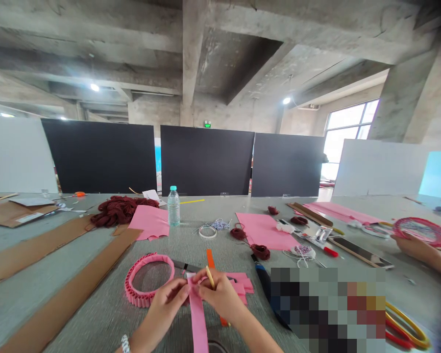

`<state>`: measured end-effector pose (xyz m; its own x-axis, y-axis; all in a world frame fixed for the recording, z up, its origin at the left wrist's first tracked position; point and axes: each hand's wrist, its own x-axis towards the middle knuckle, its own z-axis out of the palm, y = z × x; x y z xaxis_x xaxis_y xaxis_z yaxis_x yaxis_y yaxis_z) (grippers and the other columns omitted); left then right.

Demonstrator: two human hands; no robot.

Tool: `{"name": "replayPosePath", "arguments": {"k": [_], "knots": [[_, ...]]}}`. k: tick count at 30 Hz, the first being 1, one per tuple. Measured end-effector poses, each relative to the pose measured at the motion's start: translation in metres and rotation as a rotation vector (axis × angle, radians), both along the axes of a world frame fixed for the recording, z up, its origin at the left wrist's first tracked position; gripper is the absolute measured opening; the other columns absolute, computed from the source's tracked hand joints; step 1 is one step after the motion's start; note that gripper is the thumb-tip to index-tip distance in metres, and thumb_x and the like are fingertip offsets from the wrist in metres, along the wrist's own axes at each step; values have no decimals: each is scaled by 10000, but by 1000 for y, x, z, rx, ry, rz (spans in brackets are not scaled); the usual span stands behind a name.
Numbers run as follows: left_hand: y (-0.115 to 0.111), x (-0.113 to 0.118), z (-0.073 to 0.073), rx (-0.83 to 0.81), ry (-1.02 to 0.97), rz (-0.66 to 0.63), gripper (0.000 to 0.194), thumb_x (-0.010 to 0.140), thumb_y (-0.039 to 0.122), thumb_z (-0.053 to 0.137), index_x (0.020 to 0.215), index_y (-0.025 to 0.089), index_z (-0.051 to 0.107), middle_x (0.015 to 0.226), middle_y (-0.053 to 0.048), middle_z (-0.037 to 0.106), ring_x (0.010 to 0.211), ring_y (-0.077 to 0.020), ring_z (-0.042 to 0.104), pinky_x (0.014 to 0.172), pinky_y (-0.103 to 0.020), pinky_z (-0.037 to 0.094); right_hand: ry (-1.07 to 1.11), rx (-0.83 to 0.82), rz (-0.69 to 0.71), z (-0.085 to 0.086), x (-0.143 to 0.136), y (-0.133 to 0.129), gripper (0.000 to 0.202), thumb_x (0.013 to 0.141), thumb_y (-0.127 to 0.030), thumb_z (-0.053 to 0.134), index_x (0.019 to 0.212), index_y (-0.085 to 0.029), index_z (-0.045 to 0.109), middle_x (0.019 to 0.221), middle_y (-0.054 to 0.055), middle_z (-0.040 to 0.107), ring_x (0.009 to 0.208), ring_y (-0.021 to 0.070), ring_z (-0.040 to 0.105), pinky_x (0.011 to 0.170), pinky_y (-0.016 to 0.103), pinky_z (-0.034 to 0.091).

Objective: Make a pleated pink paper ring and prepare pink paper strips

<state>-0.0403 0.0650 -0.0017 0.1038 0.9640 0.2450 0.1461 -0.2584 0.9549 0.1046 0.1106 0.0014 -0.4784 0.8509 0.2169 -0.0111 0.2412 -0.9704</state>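
Note:
A long pink strip (pixel 198 318), pale at its far end, hangs toward the near table edge between my two hands. My left hand (pixel 169 299) pinches its left edge. My right hand (pixel 218 294) is closed around a thin yellowish stick (pixel 210 277), its fingertips at the strip's upper end. Beneath my right hand runs an orange ruler-like strip (pixel 209 257), partly covered. Several cut pink pieces (pixel 242 284) lie just right of that hand. Left of my hands is a ring with pleated pink edging (pixel 134 294). A dark grey flat tool (pixel 185 266) lies behind them, partly hidden.
A water bottle (pixel 173 208) stands beyond my hands. Dark red yarn (pixel 121 211), pink sheets (pixel 266 230) and brown cardboard strips (pixel 77 282) lie around. At right are a phone (pixel 362 251), a blurred-out person and another person's hand (pixel 407 245) holding a pink ring (pixel 397 228).

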Motion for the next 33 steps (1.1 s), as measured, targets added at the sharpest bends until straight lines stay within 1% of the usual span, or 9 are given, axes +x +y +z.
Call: {"name": "replayPosePath", "arguments": {"k": [5, 7, 10, 13, 17, 20, 25, 30, 33], "knots": [[3, 0, -5, -147, -193, -60, 165, 751, 274, 502, 782, 142, 596, 649, 11, 561, 619, -117, 483, 604, -228, 397, -27, 105, 16, -1, 1, -3, 31, 700, -196, 515, 701, -165, 511, 457, -96, 302, 413, 55, 229, 393, 184, 182], [4, 0, -6, -170, -260, -73, 150, 739, 244, 507, 797, 135, 594, 656, 7, 565, 615, -121, 487, 603, -241, 402, -67, 176, -37, -1, 1, -4, 63, 731, -204, 493, 728, -163, 540, 509, -73, 363, 446, 63, 278, 417, 184, 221], [4, -1, -4, -163, -268, -74, 141, 726, 209, 506, 802, 125, 590, 636, 10, 551, 601, -122, 487, 582, -242, 398, -145, 351, -168, -1, 2, -6, 108, 752, -191, 481, 799, -184, 578, 655, -21, 512, 572, 95, 435, 521, 196, 324], [3, -1, -2, -141, -189, -81, 119, 722, 188, 487, 759, 125, 581, 592, 24, 519, 567, -112, 474, 545, -225, 380, -188, 519, -255, 1, 3, -6, 154, 740, -142, 485, 831, -203, 594, 807, 18, 564, 760, 134, 516, 681, 220, 375], [1, 0, -1, -115, -83, -72, 155, 749, 251, 451, 682, 138, 533, 578, 33, 481, 530, -102, 449, 519, -218, 367, -299, 579, -276, 0, 5, -5, 175, 742, -139, 483, 814, -215, 623, 819, 23, 559, 729, 128, 540, 660, 216, 396], [1, -1, -2, -71, 21, -53, 187, 762, 288, 430, 667, 146, 504, 571, 37, 450, 530, -103, 434, 514, -217, 356, -360, 610, -235, -2, 6, -5, 183, 743, -134, 486, 807, -219, 635, 815, 19, 567, 715, 121, 547, 647, 211, 399], [-2, -1, -4, 11, 247, 33, 209, 786, 291, 383, 670, 162, 499, 551, 44, 420, 525, -102, 405, 499, -205, 313, -397, 646, -173, 1, 7, -7, 217, 716, -95, 503, 839, -223, 627, 835, 9, 576, 731, 114, 548, 650, 202, 392], [-7, 1, 0, 82, 411, 85, 226, 786, 251, 349, 709, 168, 544, 633, 7, 528, 605, -130, 462, 563, -217, 344, -419, 665, -102, 4, 8, -9, 226, 695, -68, 511, 817, -217, 629, 798, -6, 590, 726, 106, 538, 646, 184, 382], [-10, 1, 2, 106, 461, 81, 235, 777, 207, 342, 722, 174, 568, 671, -5, 568, 650, -141, 489, 614, -225, 356, -460, 674, -69, 3, 8, -9, 217, 689, -66, 502, 782, -214, 630, 777, -13, 602, 710, 107, 537, 638, 185, 378]]}}
